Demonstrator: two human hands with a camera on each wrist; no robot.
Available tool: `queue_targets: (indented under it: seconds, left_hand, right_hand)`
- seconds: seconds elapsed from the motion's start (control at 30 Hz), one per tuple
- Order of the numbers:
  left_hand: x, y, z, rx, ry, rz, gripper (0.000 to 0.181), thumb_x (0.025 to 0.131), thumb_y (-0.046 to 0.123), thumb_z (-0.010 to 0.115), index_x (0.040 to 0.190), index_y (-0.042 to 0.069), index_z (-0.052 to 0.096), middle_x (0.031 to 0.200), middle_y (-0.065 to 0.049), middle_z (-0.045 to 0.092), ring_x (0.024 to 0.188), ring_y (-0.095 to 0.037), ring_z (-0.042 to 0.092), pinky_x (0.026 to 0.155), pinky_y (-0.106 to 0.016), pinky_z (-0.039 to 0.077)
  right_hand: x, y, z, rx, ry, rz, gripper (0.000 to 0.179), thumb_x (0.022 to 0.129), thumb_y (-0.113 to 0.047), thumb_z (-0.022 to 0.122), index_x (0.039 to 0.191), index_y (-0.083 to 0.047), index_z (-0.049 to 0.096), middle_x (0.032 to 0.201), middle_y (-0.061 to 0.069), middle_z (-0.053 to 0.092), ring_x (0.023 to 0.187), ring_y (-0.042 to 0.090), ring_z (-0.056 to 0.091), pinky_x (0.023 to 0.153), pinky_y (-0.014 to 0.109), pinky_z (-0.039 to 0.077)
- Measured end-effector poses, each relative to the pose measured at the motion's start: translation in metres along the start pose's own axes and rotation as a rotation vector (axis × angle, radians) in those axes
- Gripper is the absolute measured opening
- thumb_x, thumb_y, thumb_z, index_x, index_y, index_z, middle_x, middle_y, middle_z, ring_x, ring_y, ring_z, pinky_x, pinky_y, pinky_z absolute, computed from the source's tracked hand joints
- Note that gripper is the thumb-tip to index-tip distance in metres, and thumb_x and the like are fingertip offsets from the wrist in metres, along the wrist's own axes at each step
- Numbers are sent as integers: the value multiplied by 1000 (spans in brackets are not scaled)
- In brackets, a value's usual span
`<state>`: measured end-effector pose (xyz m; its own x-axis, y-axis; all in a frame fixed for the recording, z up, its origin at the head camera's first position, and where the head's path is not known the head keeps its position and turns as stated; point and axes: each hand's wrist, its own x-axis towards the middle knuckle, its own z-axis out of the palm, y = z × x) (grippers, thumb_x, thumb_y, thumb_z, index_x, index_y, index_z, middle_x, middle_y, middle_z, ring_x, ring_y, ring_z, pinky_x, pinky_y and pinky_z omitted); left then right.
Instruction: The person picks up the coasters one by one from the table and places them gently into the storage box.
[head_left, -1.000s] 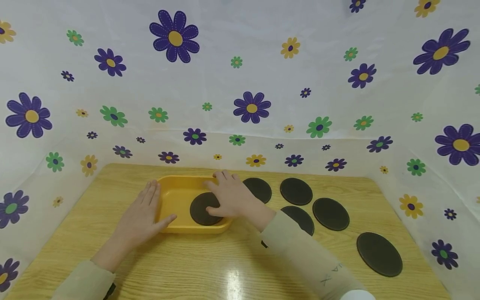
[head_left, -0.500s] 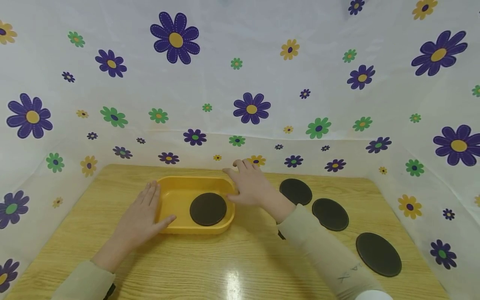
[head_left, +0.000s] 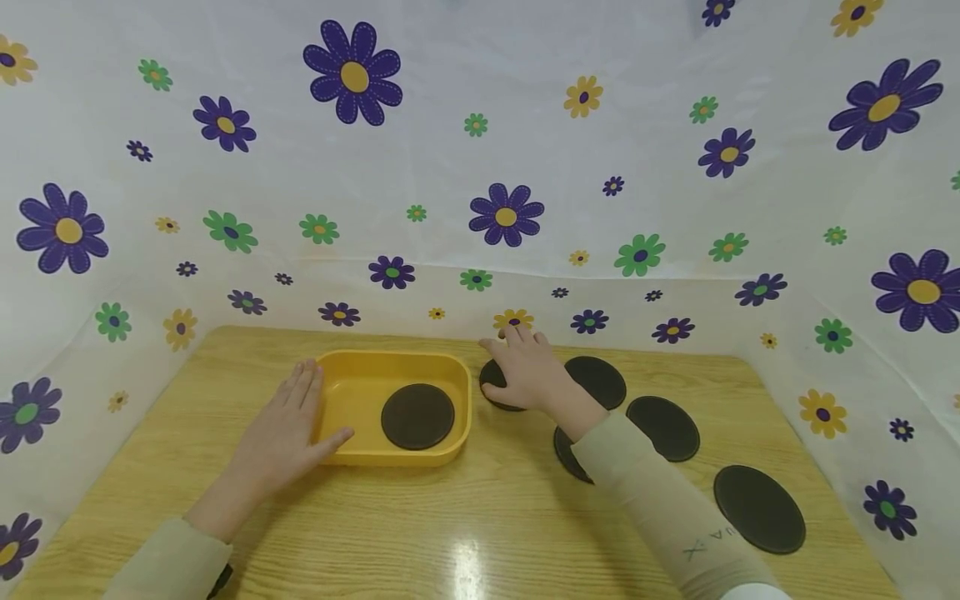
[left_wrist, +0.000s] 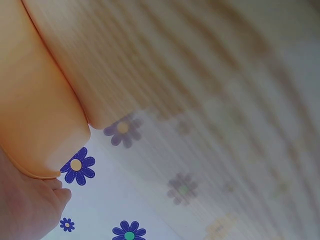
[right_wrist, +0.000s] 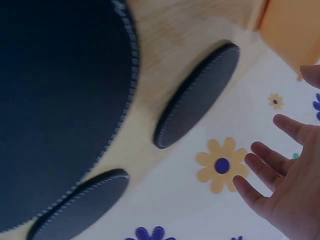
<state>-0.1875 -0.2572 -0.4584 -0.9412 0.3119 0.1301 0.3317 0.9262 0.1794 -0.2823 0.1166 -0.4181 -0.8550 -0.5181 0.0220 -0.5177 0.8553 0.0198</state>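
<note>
My left hand point(head_left: 273, 437) rests with straight fingers along the left end of a yellow tray point(head_left: 393, 458), its thumb over the front rim. The left wrist view shows its fingertips at the tray's edge. Inside the tray, toward its right end, lies a round black coaster point(head_left: 417, 417). My right hand point(head_left: 528, 371) hovers with spread fingers over another black coaster point(head_left: 491, 377) just right of the tray, covering part of it. In the right wrist view, that hand point(right_wrist: 295, 185) holds nothing, and light stitching runs round the edge of a near coaster point(right_wrist: 55, 100).
More black coasters lie on the wooden table point(head_left: 420, 533): one behind point(head_left: 600, 382), one farther right point(head_left: 662, 427), one at the front right point(head_left: 759, 508), and one partly under the right sleeve point(head_left: 567, 454). A flower-printed white cloth point(head_left: 420, 158) encloses the back and sides.
My right hand has moved right, from over the coaster in the tray to over the coaster beside the tray. The left hand and the tray have stayed put.
</note>
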Motion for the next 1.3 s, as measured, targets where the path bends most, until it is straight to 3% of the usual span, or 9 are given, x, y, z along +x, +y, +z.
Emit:
queue_targets:
  seconds: [0.37,0.87,1.3]
  left_hand:
    - [0,0,0,-3,2,-5,106,102,65,55,163,-14,20,174,-33,14,162,-52,18,131,-63,26]
    - [0,-2,2,-3,1,-10,107,102,66,55,163,-14,20,174,-32,13,162,-51,16,131,-63,25]
    - [-1,2,-3,-14,0,-9,106,102,64,55,163,-14,19,174,-33,11,162,-52,17,131,-63,24]
  right_hand:
    - [1,10,24,-9,-93,66,74,97,-57,65,158,-18,49,155,21,48,143,40,45,118,61,43]
    - [5,10,36,30,-197,117,81,95,-59,68,161,-19,45,155,25,45,145,45,45,115,63,48]
    - [7,10,40,94,-209,152,85,92,-57,71,162,-19,42,159,27,41,148,48,39,120,63,43]
